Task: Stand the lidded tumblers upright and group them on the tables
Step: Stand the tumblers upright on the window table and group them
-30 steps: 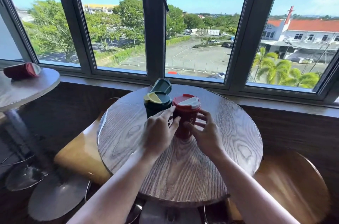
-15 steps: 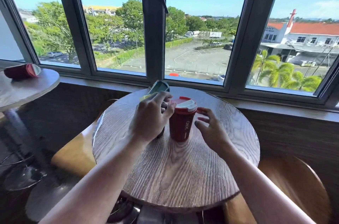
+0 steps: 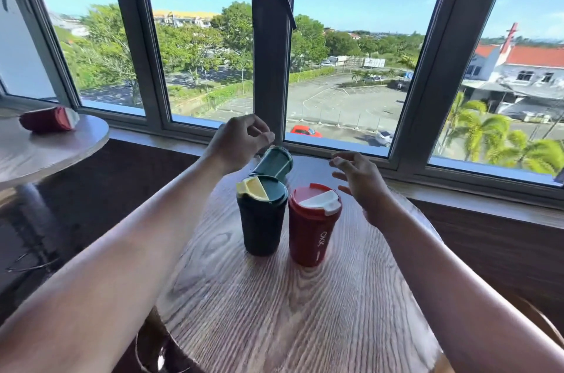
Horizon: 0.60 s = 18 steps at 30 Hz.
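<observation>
A dark green tumbler with a yellow-flapped lid (image 3: 262, 220) and a red tumbler with a white-flapped lid (image 3: 312, 226) stand upright side by side on the round wooden table (image 3: 274, 311). Behind them a teal tumbler (image 3: 273, 160) lies on its side near the table's far edge. My left hand (image 3: 239, 140) hovers just above the teal tumbler, fingers loosely curled and holding nothing. My right hand (image 3: 360, 180) floats to the right of the red tumbler, fingers spread, touching nothing. A second red tumbler (image 3: 47, 119) lies on its side on the left table (image 3: 61, 146).
A dark window sill and framed windows (image 3: 273, 52) run right behind both tables. Rounded wooden stool seats show below the near table at the left (image 3: 152, 330) and right (image 3: 537, 317). A dark gap separates the two tables.
Both hands have let go of the two upright tumblers. My left hand has moved back over the lying teal tumbler, and my right hand has pulled away to the right and opened.
</observation>
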Available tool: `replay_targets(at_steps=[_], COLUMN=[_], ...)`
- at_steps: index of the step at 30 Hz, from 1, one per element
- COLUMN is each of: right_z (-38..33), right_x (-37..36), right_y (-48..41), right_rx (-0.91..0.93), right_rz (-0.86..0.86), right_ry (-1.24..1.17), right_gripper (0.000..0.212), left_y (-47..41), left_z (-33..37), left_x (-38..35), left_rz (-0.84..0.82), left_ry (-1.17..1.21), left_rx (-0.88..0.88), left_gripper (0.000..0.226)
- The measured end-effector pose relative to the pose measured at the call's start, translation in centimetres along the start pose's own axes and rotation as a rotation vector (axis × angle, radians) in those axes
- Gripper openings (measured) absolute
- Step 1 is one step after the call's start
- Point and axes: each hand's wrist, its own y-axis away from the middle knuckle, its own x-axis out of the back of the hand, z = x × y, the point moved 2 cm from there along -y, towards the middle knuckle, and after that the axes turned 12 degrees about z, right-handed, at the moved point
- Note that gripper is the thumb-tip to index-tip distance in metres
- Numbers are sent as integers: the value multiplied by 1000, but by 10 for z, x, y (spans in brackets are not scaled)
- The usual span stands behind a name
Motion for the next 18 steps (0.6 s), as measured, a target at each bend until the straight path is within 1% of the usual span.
replay_targets(at_steps=[2, 5, 9, 13, 16, 18], right_z=[10, 32, 61, 73, 79, 81], right_x=[-10, -28, -53, -75, -86, -92], right_y=[-17, -43, -70, -88, -93, -97], right_rx=[-79, -195, -333, -469, -553, -565], right_rz=[-18, -47, -147, -177, -207, -205], right_ry=[-7, 26, 71, 16, -45, -71], right_gripper=[16, 27, 36, 33, 22, 21], left_y=[-19, -41, -57, -67, -70, -72], left_z=[-24, -53, -80, -97, -106, -111], left_x=[-11, -33, -65, -97, -112, -117], left_rz=[-79, -196, -334, -440, -464, -468], left_ry=[18, -45, -174, -198, -195, -151], left_rx=[98, 178, 244, 311, 312, 310], left_gripper=[23, 35, 65, 94, 101, 101])
